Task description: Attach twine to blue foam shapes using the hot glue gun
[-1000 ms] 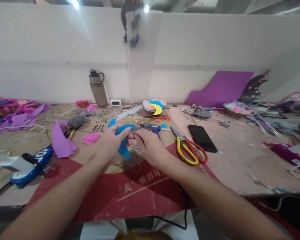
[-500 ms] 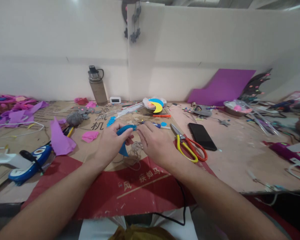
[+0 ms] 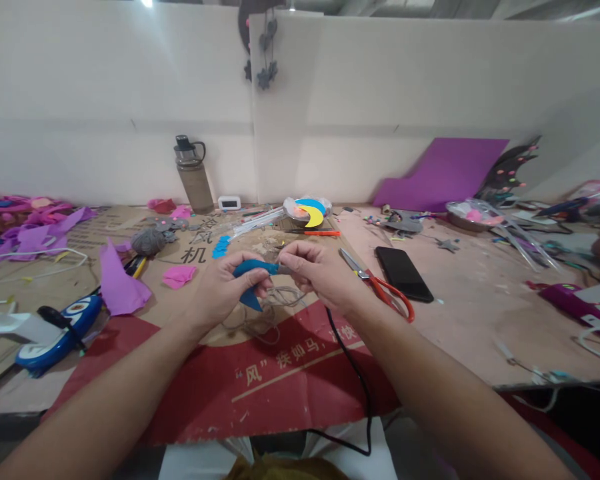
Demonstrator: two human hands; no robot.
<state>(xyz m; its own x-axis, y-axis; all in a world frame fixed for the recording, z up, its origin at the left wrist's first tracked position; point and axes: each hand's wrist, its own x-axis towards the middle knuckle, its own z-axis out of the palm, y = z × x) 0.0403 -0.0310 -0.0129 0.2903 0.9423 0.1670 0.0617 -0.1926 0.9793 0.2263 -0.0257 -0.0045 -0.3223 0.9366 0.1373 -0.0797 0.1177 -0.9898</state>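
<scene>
- Fingers of your left hand are curled closed on one blue felt piece: fingertips on top, thumb underneath, no gap visible.
- Your right hand meets it from the other side, fingers bent in and tips pinched at the right end of the same piece. You cannot tell whether this hand holds anything else.
- Blue felt piece, count 1: it is held between both hands just above the cardboard sheet, with its pointed lower tip hanging below your left thumb.
- Grey cord, count 1: a loose tangle lies looped on the cardboard right under both hands. Contact with the felt cannot be judged.
- Black cable, count 1: it runs from beneath your right wrist toward the near table edge.
- Scissors, count 1 pair: red handle showing, just right of your right hand and partly hidden behind it.
- Phone, count 1: black, lying flat just beside the scissors.
- Water bottle, count 1: upright against the back wall.
- Left of your left hand: one grey yarn ball, one pink scrap, one purple scrap.
- Purple sheet, count 1: leaning on the wall at far right.
</scene>
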